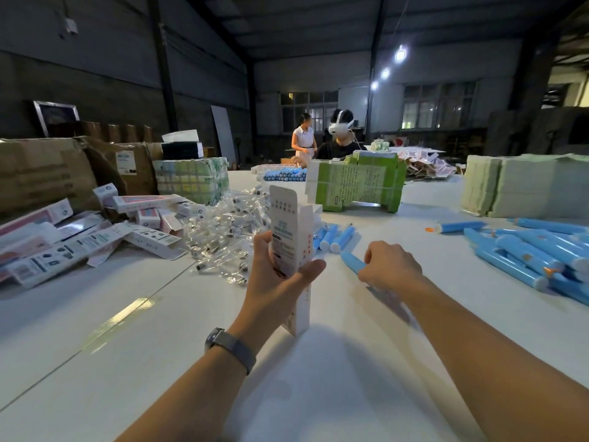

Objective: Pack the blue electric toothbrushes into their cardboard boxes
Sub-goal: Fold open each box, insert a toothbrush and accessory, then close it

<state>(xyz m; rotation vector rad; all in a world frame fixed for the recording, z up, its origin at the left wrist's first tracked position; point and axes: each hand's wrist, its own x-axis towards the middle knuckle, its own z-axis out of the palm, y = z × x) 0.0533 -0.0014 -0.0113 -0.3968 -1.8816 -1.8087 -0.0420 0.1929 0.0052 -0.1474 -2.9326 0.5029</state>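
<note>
My left hand [275, 275] grips a tall white cardboard box [290, 237] that stands upright on the white table [350, 362], its top flap open. To its right, my right hand [390, 266] holds a blue electric toothbrush [352, 262] whose free end points toward the box. Three more blue toothbrushes [334, 237] lie just behind it. A large pile of blue toothbrushes [535, 253] lies at the right.
Filled white and pink boxes [95, 231] are heaped at the left, beside a pile of clear-wrapped brush heads [229, 228]. Green flat box stacks [357, 183] stand behind, grey-green stacks [522, 186] at the right. Two people are at the far end of the table.
</note>
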